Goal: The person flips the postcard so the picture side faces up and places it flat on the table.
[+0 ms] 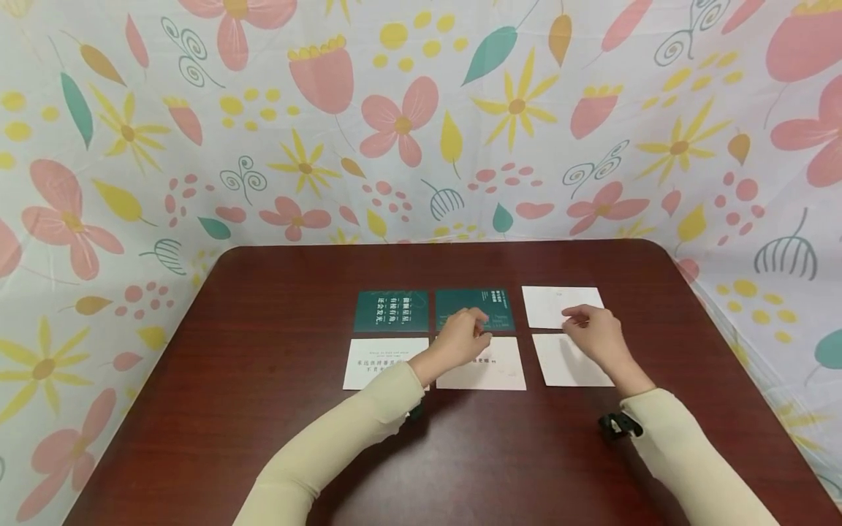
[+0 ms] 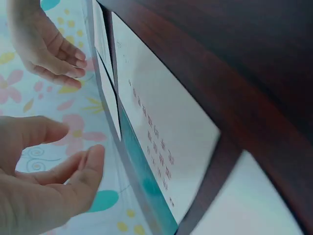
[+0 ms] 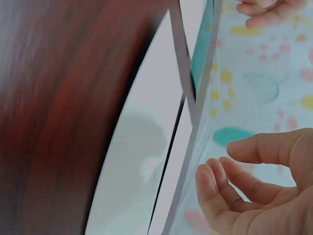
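Two rows of cards lie flat on the table. In the back row are a dark green card (image 1: 391, 310) with white characters, a second green card (image 1: 470, 298) and a white card (image 1: 541, 307). The front row has three white ones: a left card (image 1: 371, 358) with printed text, a middle card (image 1: 490, 374) and a right card (image 1: 562, 365). My left hand (image 1: 460, 337) hovers over the middle pair, partly covering both, fingers loosely bent and holding nothing. Above the right-hand pair is my right hand (image 1: 595, 336), likewise holding nothing. The right wrist view shows a gap between its thumb and fingertips (image 3: 206, 180).
The dark reddish-brown wooden table (image 1: 197, 424) has rounded far corners. A white cloth (image 1: 421, 183) with flowers and leaves hangs behind it and along both sides. A black strap (image 1: 618, 425) sits at the right wrist, below a cream sleeve (image 1: 684, 453).
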